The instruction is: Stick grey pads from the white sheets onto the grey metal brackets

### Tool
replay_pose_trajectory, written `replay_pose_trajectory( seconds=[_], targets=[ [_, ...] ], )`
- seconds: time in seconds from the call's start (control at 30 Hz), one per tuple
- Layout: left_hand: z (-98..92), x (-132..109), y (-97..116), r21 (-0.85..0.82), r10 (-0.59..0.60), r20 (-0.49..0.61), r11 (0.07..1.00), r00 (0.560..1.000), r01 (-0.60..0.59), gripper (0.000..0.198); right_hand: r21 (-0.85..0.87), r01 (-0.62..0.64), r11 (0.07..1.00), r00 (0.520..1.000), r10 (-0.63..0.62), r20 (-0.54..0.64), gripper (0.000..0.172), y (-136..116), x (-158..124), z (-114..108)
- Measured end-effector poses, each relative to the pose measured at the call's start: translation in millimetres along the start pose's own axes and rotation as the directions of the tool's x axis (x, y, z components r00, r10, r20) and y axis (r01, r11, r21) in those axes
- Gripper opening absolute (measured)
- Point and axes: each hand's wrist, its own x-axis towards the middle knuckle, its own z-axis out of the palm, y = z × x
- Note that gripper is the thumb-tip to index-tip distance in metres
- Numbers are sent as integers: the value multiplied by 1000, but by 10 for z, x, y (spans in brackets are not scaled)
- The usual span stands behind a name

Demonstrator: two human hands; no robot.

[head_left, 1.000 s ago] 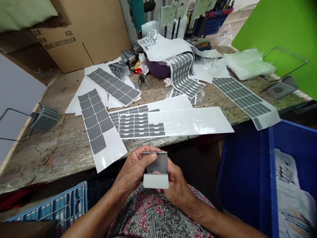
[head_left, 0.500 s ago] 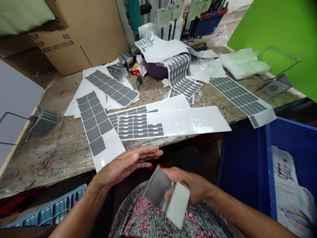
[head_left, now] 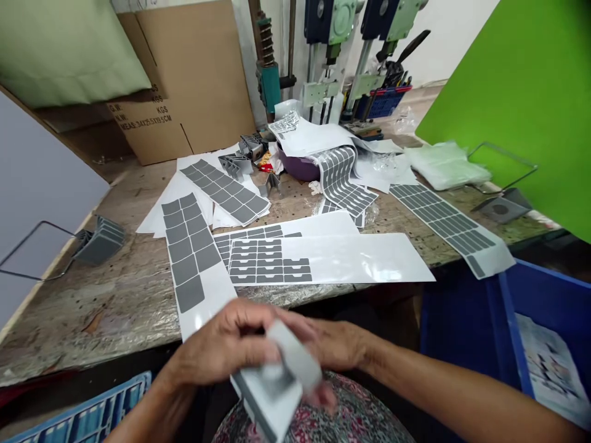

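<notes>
A bent grey metal bracket (head_left: pixel 270 394) is held low in front of my body, blurred by motion. My left hand (head_left: pixel 226 344) grips it from the left, its thumb lying across the inner face beside a pale flap. From the right, my right hand (head_left: pixel 339 347) reaches round behind the same bracket. Some of its smeared fingertips show past the lower right edge, and the bracket and left hand hide the rest. Nearest on the bench is a strip of grey square stickers (head_left: pixel 189 255), running down to my left hand.
A sheet of notched grey stickers (head_left: pixel 364 258) lies along the bench's front edge. Stacked brackets (head_left: pixel 99 240) on a wire handle stand left. A purple bowl (head_left: pixel 300 166) sits under papers, before the presses (head_left: pixel 318 92). Blue crates (head_left: pixel 512 332) (head_left: pixel 87 412) flank me below bench height.
My left hand has gone from spread and free to gripping the bracket. The bracket has turned and shifted left, and my right hand has moved behind it. The view has tilted up.
</notes>
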Motion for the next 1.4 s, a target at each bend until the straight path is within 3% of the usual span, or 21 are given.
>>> replay_pose_trajectory(
  seconds=[0.03, 0.07, 0.1, 0.13, 0.17, 0.2, 0.27, 0.33, 0.47, 0.6, 0.8, 0.97, 1.2, 1.4],
  targets=[
    [-60, 50, -17, -29, -5, -136, 1000, 991, 1, 22, -69, 13, 998, 998, -17, -56, 60, -104, -2, -120],
    [-113, 126, -54, -63, 13, -283, 997, 959, -32, 23, -198, 37, 980, 968, -84, -236, 58, -211, -2, -260],
    [-158, 226, -108, -112, 49, -423, 988, 905, -106, 23, -400, 1, 917, 888, -185, -422, 46, -313, -1, -415],
    [-196, 340, -175, -174, 79, -540, 964, 838, -203, 24, -629, -111, 769, 768, -336, -546, 33, -400, -1, -578],
    [-229, 460, -248, -249, 68, -618, 928, 783, -277, 27, -790, -283, 543, 651, -496, -574, 25, -465, -5, -739],
    [-259, 574, -319, -316, 44, -681, 883, 731, -347, 30, -814, -360, 455, 598, -557, -576, 16, -502, -16, -890],
    [-318, 755, -440, -400, -19, -756, 805, 655, -438, 35, -824, -448, 348, 560, -609, -562, 12, -494, -56, -1132],
    [-377, 845, -516, -427, -51, -783, 769, 620, -476, 39, -825, -500, 262, 566, -622, -541, 15, -408, -107, -1274],
    [-455, 851, -572, -439, -67, -787, 758, 613, -481, 39, -822, -558, 113, 600, -629, -494, 19, -236, -154, -1359],
    [-476, 850, -608, -441, -87, -794, 764, 602, -471, 37, -809, -587, 40, 605, -642, -471, 21, -228, -105, -1403],
    [-493, 836, -621, -422, -84, -805, 777, 588, -467, 36, -802, -597, -20, 633, -626, -456, 19, -259, -68, -1394],
    [-490, 815, -552, -411, -63, -779, 803, 624, -431, 39, -792, -609, -39, 649, -599, -470, 19, -274, -80, -1355],
    [-445, 926, -570, -403, -74, -780, 819, 622, -408, 38, -778, -627, -38, 626, -619, -474, 26, -201, -97, -1248],
    [-466, 933, -583, -385, -65, -775, 837, 628, -389, 42, -762, -647, -26, 563, -690, -455, 27, -165, -218, -1339]
  ],
)
